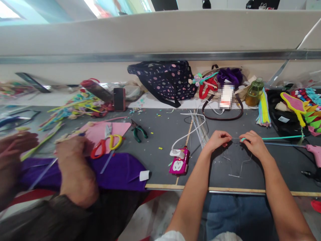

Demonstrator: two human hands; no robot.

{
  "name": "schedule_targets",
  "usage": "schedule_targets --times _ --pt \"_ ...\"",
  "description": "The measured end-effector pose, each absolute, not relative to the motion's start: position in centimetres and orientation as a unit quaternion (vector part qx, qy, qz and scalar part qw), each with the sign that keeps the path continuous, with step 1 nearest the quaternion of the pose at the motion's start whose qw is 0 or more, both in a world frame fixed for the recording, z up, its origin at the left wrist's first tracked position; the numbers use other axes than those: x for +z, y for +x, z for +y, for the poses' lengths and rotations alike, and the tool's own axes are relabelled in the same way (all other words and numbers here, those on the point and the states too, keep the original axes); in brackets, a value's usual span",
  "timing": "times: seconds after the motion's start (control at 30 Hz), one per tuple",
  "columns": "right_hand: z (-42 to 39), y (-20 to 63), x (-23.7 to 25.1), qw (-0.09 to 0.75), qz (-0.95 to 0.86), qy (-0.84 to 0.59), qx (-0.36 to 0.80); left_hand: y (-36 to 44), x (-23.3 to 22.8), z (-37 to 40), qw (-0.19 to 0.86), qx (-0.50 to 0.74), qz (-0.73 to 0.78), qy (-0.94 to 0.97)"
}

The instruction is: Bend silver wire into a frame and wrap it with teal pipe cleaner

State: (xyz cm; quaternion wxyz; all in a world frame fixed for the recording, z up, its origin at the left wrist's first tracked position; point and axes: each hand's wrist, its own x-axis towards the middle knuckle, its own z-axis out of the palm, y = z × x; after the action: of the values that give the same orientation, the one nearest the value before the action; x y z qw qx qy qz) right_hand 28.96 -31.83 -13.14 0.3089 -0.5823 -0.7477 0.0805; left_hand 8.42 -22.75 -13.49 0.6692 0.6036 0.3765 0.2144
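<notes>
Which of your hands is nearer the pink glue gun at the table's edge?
Right. The right hand pinches the wire and teal pipe cleaner, on the same side as the glue gun; the left hand is farther away, beyond the right hand.

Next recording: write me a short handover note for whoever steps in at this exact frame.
Left hand: pinching the thin wire at its left end.
Right hand: pinching the wire and the tip of the teal pipe cleaner, which trails right across the grey table.
Bent wire shape lies under the hands; spare wire bundle to the left.
Done: teal tip brought to the wire.
Left: most of the wire looks bare.
A co-worker's hand works on purple felt beside.
</notes>
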Motion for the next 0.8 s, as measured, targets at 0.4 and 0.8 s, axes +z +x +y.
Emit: schedule_targets --times 0.4,0.8 --pt "-31.94 28.75 -12.81 0.311 -0.757 -0.57 0.075 8.47 -13.47 -22.92 0.672 0.218 0.373 0.601" --pt "-31.84 28.84 -13.12 0.305 -0.763 -0.566 0.073 8.68 -13.26 -23.13 0.662 0.208 0.378 0.613"
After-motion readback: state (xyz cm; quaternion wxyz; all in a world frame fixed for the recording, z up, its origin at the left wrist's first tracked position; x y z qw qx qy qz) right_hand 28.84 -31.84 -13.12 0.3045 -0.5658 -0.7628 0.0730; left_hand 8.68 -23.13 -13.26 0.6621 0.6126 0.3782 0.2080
